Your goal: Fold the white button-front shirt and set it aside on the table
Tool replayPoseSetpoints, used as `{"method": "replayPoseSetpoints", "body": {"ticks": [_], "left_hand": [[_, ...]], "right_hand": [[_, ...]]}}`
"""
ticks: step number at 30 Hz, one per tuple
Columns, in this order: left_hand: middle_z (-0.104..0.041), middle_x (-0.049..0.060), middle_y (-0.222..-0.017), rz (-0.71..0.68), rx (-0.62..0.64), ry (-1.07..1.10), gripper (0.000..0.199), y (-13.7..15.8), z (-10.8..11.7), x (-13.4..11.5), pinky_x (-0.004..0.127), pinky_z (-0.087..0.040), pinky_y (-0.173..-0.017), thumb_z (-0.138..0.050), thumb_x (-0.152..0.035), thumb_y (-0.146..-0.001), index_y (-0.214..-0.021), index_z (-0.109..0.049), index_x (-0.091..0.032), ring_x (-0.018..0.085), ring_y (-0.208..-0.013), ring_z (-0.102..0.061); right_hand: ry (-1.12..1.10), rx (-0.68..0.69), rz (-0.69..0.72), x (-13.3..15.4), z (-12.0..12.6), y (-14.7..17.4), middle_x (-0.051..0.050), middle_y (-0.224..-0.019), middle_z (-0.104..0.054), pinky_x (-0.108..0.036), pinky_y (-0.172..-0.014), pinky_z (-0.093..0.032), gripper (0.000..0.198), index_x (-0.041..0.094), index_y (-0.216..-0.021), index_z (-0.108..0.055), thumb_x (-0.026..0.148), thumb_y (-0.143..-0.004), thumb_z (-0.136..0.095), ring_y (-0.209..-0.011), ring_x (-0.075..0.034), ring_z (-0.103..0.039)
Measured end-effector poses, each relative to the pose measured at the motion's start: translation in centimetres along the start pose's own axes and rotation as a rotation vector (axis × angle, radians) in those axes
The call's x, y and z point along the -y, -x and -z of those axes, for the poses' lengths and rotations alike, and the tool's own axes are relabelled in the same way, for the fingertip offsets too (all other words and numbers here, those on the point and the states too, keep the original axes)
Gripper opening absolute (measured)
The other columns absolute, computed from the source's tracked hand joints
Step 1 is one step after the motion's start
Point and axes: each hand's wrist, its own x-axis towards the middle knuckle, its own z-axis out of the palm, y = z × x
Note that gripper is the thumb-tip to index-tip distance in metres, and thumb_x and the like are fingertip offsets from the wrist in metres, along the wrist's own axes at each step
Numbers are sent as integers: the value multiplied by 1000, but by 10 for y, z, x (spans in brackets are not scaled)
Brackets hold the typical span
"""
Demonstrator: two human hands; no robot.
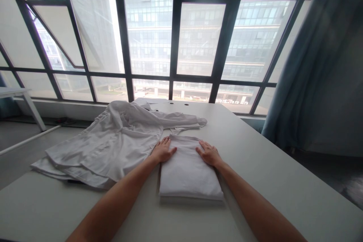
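A white garment folded into a neat rectangle [190, 176] lies flat on the white table [255, 166] in front of me. On its far left edge rests my left hand [163, 150], fingers stretched out and thumb on the cloth. My right hand [209, 153] lies on the opposite edge in the same way, its fingers extended. Neither hand grips the fabric. Left of the folded bundle, a loose white shirt [113, 140] is spread out with wrinkles, one sleeve reaching right behind the bundle.
Part of the shirt hangs near the table's left edge. A large framed window [147, 38] rises behind the table, with one pane tilted open at left. Blue-grey curtain [306, 72] hangs at right. Another white table [31, 102] stands far left.
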Motion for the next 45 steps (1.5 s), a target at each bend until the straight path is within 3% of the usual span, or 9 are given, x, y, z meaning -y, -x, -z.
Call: {"method": "replayPoseSetpoints", "body": {"ticks": [8, 12, 16, 20, 24, 30, 36, 41, 45], "left_hand": [[-23, 17, -162, -22, -37, 35, 71, -3, -6, 6, 47, -12, -121, -39, -56, -94, -151, -38, -13, 29, -152, -17], [-28, 16, -161, -41, -100, 66, 62, 1, -3, 4, 45, -13, -122, -42, -46, -96, -147, -42, -13, 27, -151, -20], [-32, 16, -159, -209, -219, 136, 55, 23, 2, -21, 46, -12, -122, -43, -42, -97, -143, -49, -13, 28, -151, -20], [-43, 13, -154, -499, -118, 208, 57, 52, -7, -50, 45, -18, -121, -48, -56, -95, -137, -58, -20, 30, -146, -32], [-46, 11, -152, -594, 33, 222, 63, 67, -23, -54, 45, -17, -121, -46, -64, -92, -140, -55, -24, 32, -143, -37], [-45, 9, -153, -603, 20, 192, 63, 78, -27, -40, 43, -14, -121, -42, -63, -95, -143, -53, -25, 30, -145, -35], [-32, 8, -160, -483, 80, 120, 72, 87, -19, -21, 45, -10, -121, -44, -68, -91, -148, -46, -25, 32, -150, -21], [-34, 12, -159, -369, 65, 66, 70, 47, -10, -15, 47, -12, -120, -43, -67, -92, -145, -50, -22, 32, -149, -24], [-29, 18, -160, -282, 33, -24, 70, 8, -3, -11, 50, -11, -120, -39, -61, -95, -147, -44, -15, 33, -150, -20]], "right_hand": [[-8, -29, 27, -2, 0, 1, -11, -156, -37, -50, -119, -18, 57, 15, -149, -44, 45, -100, -39, -145, -25, -33], [-7, -56, 58, -4, 1, 4, -13, -154, -42, -45, -118, -23, 55, 15, -146, -47, 43, -100, -40, -142, -26, -38], [-5, -118, 124, -3, 2, 15, -15, -149, -48, -37, -115, -30, 52, 12, -143, -51, 39, -99, -43, -136, -26, -46], [18, -127, 199, 2, 0, 26, -16, -150, -46, -37, -116, -31, 54, 12, -143, -52, 41, -98, -45, -139, -27, -42], [36, -86, 175, 5, -3, 27, -16, -153, -42, -37, -118, -28, 58, 10, -145, -50, 44, -98, -46, -142, -26, -37], [-12, -66, 175, 4, -3, 26, -10, -153, -43, -37, -119, -25, 54, 16, -144, -52, 43, -98, -46, -143, -25, -36], [70, -49, 134, 15, 6, 35, -14, -154, -41, -40, -119, -24, 55, 11, -145, -50, 41, -100, -43, -143, -26, -36], [147, -134, 130, 51, 11, 50, -16, -156, -38, -52, -119, -16, 53, 13, -145, -50, 41, -100, -45, -146, -32, -27], [30, -49, 231, 83, -2, 63, -15, -158, -33, -49, -120, -17, 58, 14, -149, -45, 47, -101, -38, -148, -29, -25]]}}
